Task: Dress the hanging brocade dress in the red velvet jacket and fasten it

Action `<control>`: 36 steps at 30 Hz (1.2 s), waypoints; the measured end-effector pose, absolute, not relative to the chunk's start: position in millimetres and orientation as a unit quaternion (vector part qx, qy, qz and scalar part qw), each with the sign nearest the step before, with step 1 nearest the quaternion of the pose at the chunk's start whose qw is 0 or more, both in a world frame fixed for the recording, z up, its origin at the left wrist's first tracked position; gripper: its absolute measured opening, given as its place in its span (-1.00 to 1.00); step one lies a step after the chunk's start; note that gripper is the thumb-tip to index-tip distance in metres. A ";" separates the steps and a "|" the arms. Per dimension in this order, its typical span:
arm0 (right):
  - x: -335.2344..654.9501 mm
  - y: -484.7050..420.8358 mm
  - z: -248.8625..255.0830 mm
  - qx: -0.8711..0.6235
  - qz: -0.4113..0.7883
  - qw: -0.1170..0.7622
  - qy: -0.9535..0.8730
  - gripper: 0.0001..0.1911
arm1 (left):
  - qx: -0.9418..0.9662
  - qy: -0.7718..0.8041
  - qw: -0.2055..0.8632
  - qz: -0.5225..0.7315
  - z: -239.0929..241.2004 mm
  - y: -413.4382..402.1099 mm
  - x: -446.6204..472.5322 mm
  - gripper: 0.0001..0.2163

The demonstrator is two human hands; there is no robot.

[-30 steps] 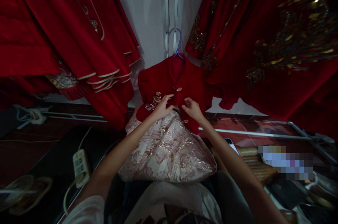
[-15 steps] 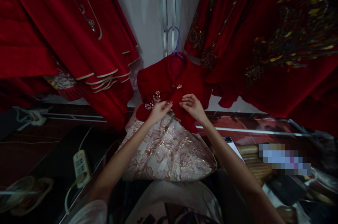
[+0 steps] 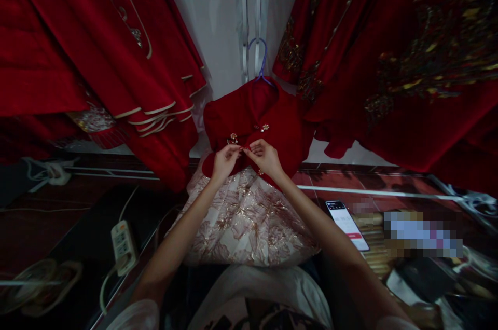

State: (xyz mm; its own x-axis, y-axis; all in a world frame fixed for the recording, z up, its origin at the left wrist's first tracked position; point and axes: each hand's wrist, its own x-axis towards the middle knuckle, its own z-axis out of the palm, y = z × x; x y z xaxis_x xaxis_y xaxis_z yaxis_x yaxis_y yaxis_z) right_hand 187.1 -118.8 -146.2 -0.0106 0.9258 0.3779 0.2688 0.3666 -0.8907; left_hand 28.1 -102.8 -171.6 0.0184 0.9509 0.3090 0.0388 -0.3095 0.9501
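A small red jacket [image 3: 290,117] hangs on a purple hanger [image 3: 262,63] in front of me, above a pale pink skirt [image 3: 249,226] with a shiny floral pattern. Two flower-shaped ornaments show on its front: one ornament [image 3: 265,127] below the collar and another ornament [image 3: 233,137] by my left fingers. My left hand [image 3: 225,161] is closed, pinching the jacket's front at the opening. Fingertip to fingertip with it, my right hand [image 3: 266,157] also pinches the cloth there. Whatever small fastening lies between the fingertips is hidden.
Long red garments [image 3: 97,44] hang at the left, and embroidered red garments [image 3: 412,117] at the right. A power strip [image 3: 124,247] lies at the lower left. A phone [image 3: 347,225] with a lit screen rests on a slatted surface at the right. A white rail [image 3: 373,193] runs near the floor.
My right hand has moved left and down to meet my left hand at the jacket's front. My left hand has shifted slightly left, covering part of the beaded ornament. The phone shows more fully.
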 end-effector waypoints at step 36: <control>175.5 -74.6 -147.0 -0.482 0.243 0.544 -0.642 -0.83 | 0.630 0.425 0.309 0.572 -169.7 -73.3 17.7 -0.81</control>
